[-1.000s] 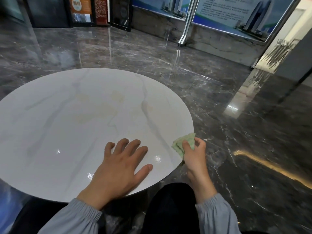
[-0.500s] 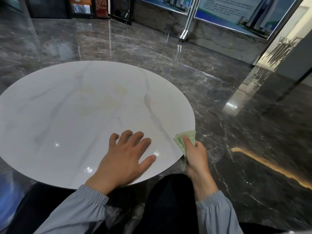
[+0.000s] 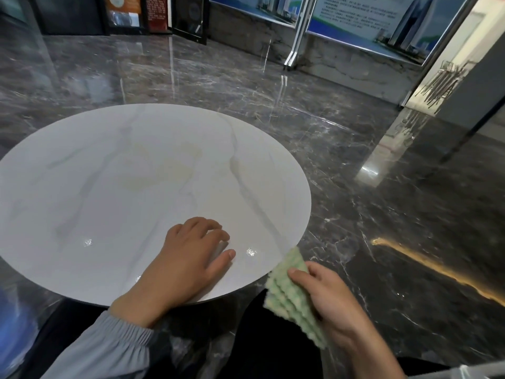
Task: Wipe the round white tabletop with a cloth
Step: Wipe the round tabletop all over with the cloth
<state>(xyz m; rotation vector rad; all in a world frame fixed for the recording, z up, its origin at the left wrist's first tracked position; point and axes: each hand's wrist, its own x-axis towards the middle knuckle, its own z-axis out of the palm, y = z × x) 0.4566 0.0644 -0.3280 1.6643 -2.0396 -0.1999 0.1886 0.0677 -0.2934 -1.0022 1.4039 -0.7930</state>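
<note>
Head view. We look down on the tabletop [image 3: 109, 203], round, white and grey-veined, which serves as our landmark. The left hand [image 3: 188, 258] rests palm down on the tabletop near its near rim, fingers loosely bent and thumb out, holding nothing; its grey sleeve [image 3: 109, 346] lies below the near rim. The right hand [image 3: 332, 302] is off the tabletop, just outside its near-right rim, with thumb and fingers closed round the cloth [image 3: 292, 294]. The cloth is pale green, folded, with wavy edges; its upper corner reaches the rim, though we cannot tell whether it touches. Faint yellowish marks [image 3: 164, 170] lie toward the middle of the tabletop, beyond the left hand. Around the tabletop on all sides is a dark polished floor [image 3: 382, 214], and well beyond its far rim stand display boards [image 3: 369, 20].

We judge the step in hand to be the approach: the cloth is gripped and poised at the rim, with wiping of the marked middle not yet done. The next move calls for bringing the cloth onto the tabletop, laying it flat under the fingers, and sweeping it across toward the marks while the left hand braces or clears out of the path. No container of any kind shows on or around the tabletop.
</note>
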